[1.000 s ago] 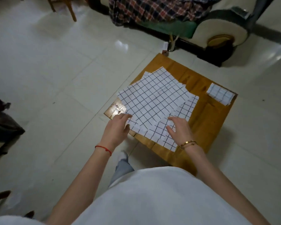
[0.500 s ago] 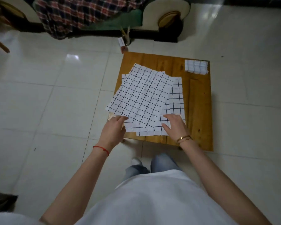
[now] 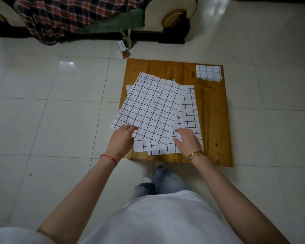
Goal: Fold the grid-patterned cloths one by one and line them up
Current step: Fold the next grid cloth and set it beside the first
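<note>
A low wooden table [image 3: 213, 120] stands on the tiled floor [image 3: 51, 111], and everything here is placed by it. On its left half lies a loose pile of unfolded grid-patterned cloths [image 3: 190, 110], overlapping one another. The top cloth [image 3: 151, 110] sits askew on the pile, and its near left corner hangs past the table's left edge. In the table's far right corner rests a small folded cloth [image 3: 208, 72], well apart from the pile.

At the table's near edge, the left hand [image 3: 122, 142] lies flat on the top cloth's near left corner, fingers loosely extended and pinching nothing that can be seen. The right hand [image 3: 187, 140] rests on the pile's near right part, fingers spread and palm down. Beyond the table's far left corner, a small box [image 3: 124, 49] lies on the floor.
</note>
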`<act>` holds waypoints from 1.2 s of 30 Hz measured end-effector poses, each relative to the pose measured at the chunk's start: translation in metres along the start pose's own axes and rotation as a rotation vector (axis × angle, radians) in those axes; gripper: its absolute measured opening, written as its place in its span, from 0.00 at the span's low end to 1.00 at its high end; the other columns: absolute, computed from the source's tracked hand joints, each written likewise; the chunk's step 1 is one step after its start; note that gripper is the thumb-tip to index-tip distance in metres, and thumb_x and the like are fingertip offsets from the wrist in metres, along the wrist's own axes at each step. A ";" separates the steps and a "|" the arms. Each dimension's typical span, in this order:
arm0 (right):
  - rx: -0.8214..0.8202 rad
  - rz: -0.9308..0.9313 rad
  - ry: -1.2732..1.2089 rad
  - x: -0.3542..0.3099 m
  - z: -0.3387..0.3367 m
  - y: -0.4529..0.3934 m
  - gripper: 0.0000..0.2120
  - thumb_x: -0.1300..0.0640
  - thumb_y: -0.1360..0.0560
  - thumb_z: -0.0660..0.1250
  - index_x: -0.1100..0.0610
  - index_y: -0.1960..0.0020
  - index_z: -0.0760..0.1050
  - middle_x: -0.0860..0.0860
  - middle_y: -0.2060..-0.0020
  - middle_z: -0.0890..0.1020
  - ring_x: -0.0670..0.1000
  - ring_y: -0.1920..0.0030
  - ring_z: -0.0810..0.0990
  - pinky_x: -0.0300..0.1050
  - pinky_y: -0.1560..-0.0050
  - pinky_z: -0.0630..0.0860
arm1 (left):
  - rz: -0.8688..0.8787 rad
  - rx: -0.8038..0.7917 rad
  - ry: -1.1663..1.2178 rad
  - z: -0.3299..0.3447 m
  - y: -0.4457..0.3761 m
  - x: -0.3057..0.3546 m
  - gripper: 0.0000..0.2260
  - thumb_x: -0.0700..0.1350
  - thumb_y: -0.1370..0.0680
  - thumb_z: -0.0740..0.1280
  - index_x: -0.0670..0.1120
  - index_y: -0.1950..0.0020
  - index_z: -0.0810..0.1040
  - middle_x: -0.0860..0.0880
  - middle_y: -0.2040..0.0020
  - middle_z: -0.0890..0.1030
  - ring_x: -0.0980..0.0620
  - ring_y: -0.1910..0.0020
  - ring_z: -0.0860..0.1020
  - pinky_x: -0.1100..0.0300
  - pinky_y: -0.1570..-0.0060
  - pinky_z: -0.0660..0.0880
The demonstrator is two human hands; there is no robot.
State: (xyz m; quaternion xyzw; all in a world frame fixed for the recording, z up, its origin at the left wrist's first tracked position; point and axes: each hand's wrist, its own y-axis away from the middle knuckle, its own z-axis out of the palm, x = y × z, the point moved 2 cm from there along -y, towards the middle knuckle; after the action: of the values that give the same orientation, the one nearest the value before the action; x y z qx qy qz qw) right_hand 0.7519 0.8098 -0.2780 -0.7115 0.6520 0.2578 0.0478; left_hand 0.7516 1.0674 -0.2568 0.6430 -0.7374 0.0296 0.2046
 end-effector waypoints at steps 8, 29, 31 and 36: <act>-0.059 -0.028 0.005 0.010 0.021 -0.042 0.17 0.53 0.22 0.61 0.56 0.34 0.70 0.52 0.39 0.75 0.52 0.37 0.69 0.45 0.38 0.70 | -0.009 -0.008 -0.048 0.019 -0.039 -0.023 0.20 0.35 0.25 0.66 0.44 0.33 0.74 0.45 0.37 0.78 0.44 0.38 0.74 0.51 0.41 0.73; -0.284 0.156 0.086 0.041 0.190 -0.106 0.22 0.51 0.28 0.70 0.55 0.37 0.68 0.54 0.42 0.71 0.54 0.40 0.68 0.47 0.39 0.70 | 0.078 -0.299 -0.139 0.145 -0.112 -0.165 0.23 0.43 0.25 0.69 0.47 0.30 0.69 0.46 0.34 0.72 0.45 0.33 0.68 0.51 0.35 0.67; -0.284 0.141 0.115 0.044 0.201 -0.109 0.23 0.50 0.29 0.71 0.54 0.39 0.68 0.53 0.44 0.71 0.53 0.42 0.68 0.47 0.41 0.72 | 0.076 -0.321 -0.144 0.154 -0.118 -0.176 0.24 0.44 0.24 0.69 0.48 0.29 0.68 0.47 0.33 0.71 0.45 0.32 0.67 0.51 0.34 0.66; -0.252 0.109 0.141 0.049 0.213 -0.116 0.22 0.52 0.31 0.73 0.54 0.42 0.68 0.52 0.46 0.71 0.53 0.44 0.68 0.46 0.43 0.72 | 0.091 -0.315 -0.112 0.171 -0.127 -0.196 0.23 0.42 0.25 0.68 0.49 0.31 0.69 0.47 0.35 0.72 0.45 0.35 0.69 0.50 0.36 0.68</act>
State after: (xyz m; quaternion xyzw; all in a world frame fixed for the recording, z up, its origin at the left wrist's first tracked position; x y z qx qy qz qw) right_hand 0.7983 0.8689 -0.5137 -0.6916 0.6540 0.2892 -0.1019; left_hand 0.8461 1.1762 -0.5078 0.5697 -0.7714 -0.1129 0.2600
